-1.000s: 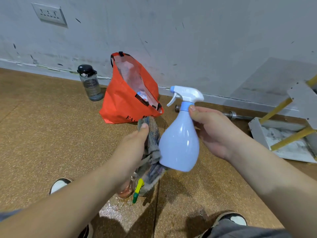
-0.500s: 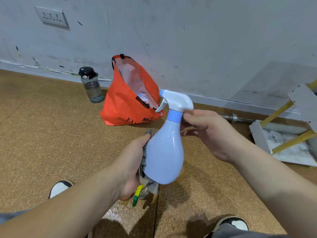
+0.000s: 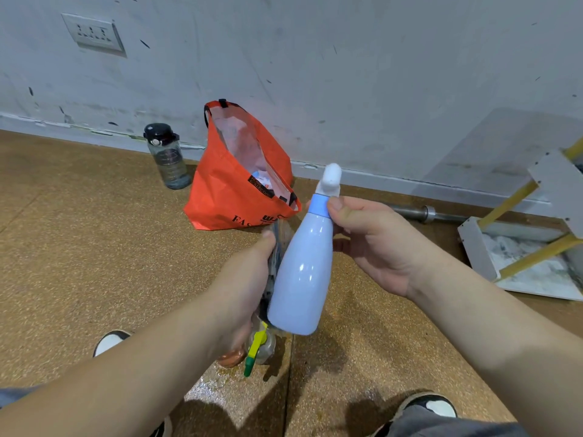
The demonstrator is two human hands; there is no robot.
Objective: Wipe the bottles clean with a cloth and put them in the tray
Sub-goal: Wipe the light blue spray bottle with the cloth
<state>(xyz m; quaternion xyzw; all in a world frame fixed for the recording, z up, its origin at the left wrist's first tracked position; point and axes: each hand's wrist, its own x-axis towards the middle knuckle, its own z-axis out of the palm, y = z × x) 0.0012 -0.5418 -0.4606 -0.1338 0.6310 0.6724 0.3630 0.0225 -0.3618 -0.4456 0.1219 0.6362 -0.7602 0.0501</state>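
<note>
A pale blue spray bottle with a white trigger head is held tilted in mid-air above the floor. My right hand pinches its blue collar at the neck. My left hand grips a grey cloth and presses it against the bottle's left side; most of the cloth is hidden behind the bottle. Below the bottle, on the floor, stands a small clear bottle with a yellow-green nozzle and a copper-coloured object beside it. A dark water bottle stands by the wall.
An orange bag stands open against the wall. A white tray-like frame with yellow bars lies at the right, next to a metal bar. A wet patch shines on the cork floor between my shoes.
The spray bottle has been turned about its axis, so the trigger head now points away from me. The bottle moved left against the cloth, which is now mostly hidden behind it.
</note>
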